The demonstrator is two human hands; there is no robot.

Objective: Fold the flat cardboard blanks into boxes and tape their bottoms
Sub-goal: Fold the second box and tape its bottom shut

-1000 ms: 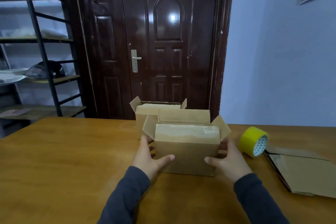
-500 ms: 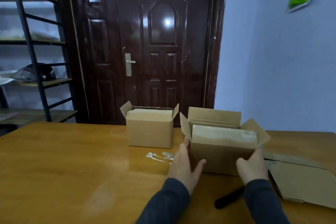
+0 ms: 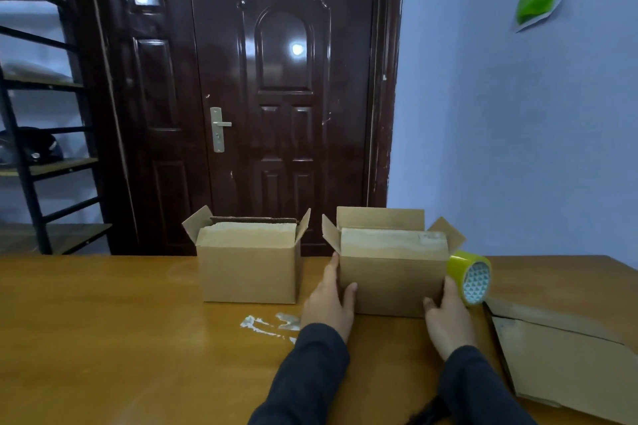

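The box (image 3: 392,281) stands upright on the bench (image 3: 103,338) between the two grips, with its top flaps open. The left grip (image 3: 328,304) lies flat on its left wall and the right grip (image 3: 447,317) on its lower right corner. Both are spread open, each with the thumb on the front face, so they press the box between them and do not close around it. It is thin cardboard and looks empty, so I judge it light and rather stiff at the folds, but the walls will bend if squeezed in the middle. Holding it low and near the corners, as now, seems the safest. The fingers of the right grip are partly hidden behind the corner. The bottom of the box cannot be seen, so I cannot tell whether it is taped. Just beyond the right grip lies a yellow tape roll (image 3: 471,281), and further right are flat blanks (image 3: 566,366), cut off by the frame. Left of the left grip stands a second box (image 3: 248,272), near but apart. Below the grips a dark thing (image 3: 428,414) is too cut off to name.
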